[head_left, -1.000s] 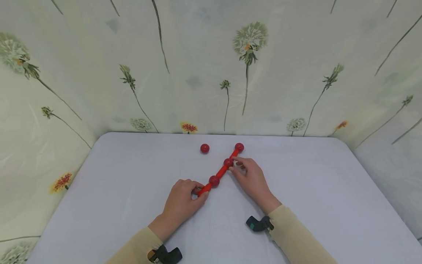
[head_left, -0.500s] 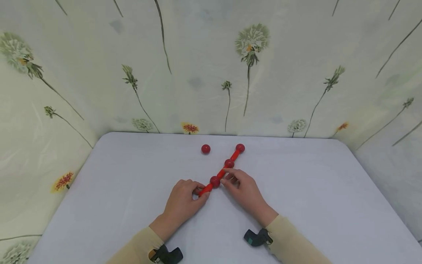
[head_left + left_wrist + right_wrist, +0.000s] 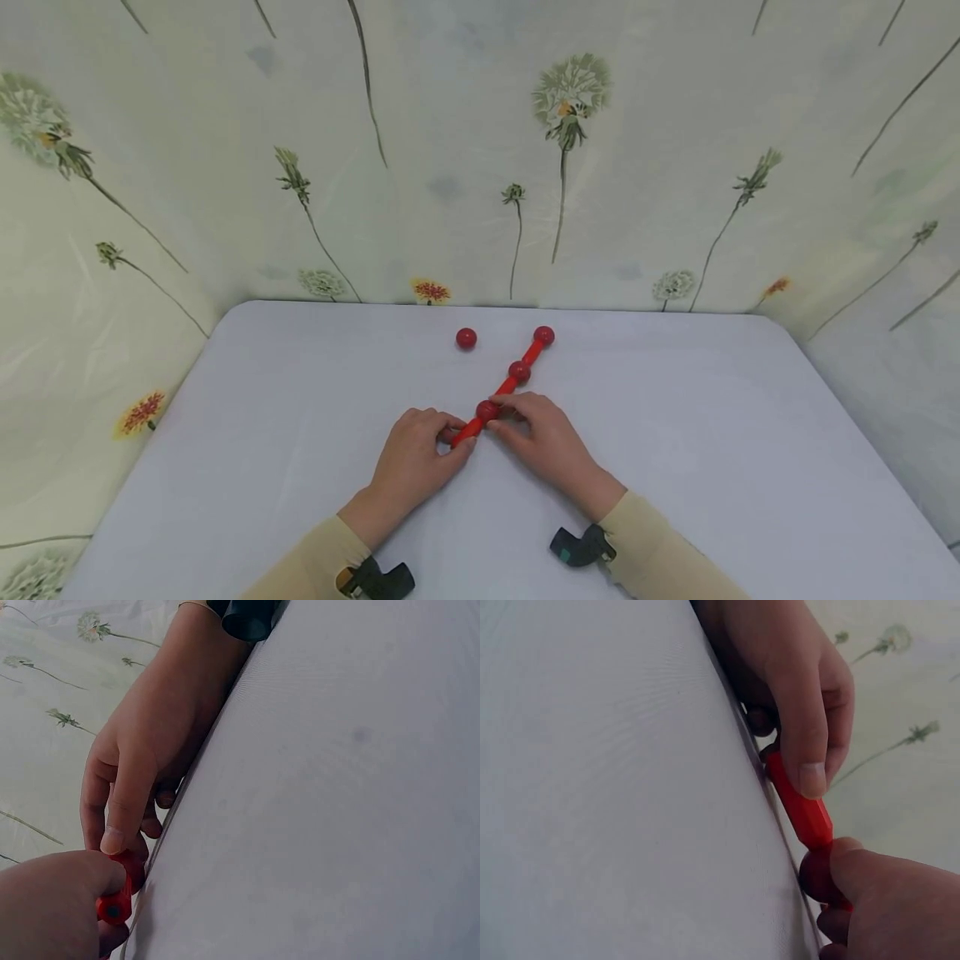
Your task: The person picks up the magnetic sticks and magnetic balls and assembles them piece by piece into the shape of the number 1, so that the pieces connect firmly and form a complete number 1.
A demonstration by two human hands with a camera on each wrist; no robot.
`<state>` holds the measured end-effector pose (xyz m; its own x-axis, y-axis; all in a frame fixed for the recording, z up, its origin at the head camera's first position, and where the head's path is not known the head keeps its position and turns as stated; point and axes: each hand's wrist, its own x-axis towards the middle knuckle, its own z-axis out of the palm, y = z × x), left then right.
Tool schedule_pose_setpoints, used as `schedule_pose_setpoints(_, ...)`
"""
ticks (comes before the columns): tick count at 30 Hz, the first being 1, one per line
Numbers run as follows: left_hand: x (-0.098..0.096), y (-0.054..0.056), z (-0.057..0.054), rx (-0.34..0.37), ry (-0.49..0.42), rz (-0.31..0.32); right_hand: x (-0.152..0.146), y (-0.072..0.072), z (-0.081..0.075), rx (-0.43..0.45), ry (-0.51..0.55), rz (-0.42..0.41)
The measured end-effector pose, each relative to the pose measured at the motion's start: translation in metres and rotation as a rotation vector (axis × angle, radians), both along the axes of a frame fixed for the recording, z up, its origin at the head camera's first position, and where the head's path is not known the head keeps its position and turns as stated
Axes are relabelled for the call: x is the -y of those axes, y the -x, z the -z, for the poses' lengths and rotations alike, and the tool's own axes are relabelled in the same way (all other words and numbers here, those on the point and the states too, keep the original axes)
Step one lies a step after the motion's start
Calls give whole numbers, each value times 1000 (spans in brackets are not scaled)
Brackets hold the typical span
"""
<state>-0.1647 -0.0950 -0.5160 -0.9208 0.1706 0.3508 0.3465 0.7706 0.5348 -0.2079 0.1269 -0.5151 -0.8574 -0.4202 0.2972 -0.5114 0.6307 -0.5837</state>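
A straight chain of red rods and dark red balls runs diagonally over the table in the head view. My left hand (image 3: 416, 458) pinches its near-end rod (image 3: 467, 430) between thumb and fingers. In the left wrist view, that faceted rod's end (image 3: 112, 910) shows a dark round spot. My right hand (image 3: 551, 442) grips the nearest ball (image 3: 487, 410), joined to the rod's other end; the right wrist view shows the thumb against this ball (image 3: 817, 877). Farther along are a second rod (image 3: 507, 386), a middle ball (image 3: 520, 372), a third rod (image 3: 532, 352) and the far-end ball (image 3: 543, 336).
A loose red ball (image 3: 466, 338) lies by the back of the white-covered table (image 3: 750, 433), left of the chain's far end. Flower-printed cloth (image 3: 450, 167) hangs behind the table and at its sides. Each wrist carries a dark camera (image 3: 581, 546).
My right hand has moved from the middle ball down along the chain toward me and now grips the nearest ball. The left hand keeps its hold on the near-end rod.
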Motion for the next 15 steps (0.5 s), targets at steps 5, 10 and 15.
schedule_pose_setpoints(5, 0, 0, 0, 2, 0, -2, 2, 0, -1, 3, 0, 15)
schedule_pose_setpoints(10, 0, 0, 0, -11, -10, 8, 3, 0, -1, 12, -1, 28)
schedule_pose_setpoints(15, 0, 0, 1, -11, -5, 8, 3, -1, 0, 22, -3, 35)
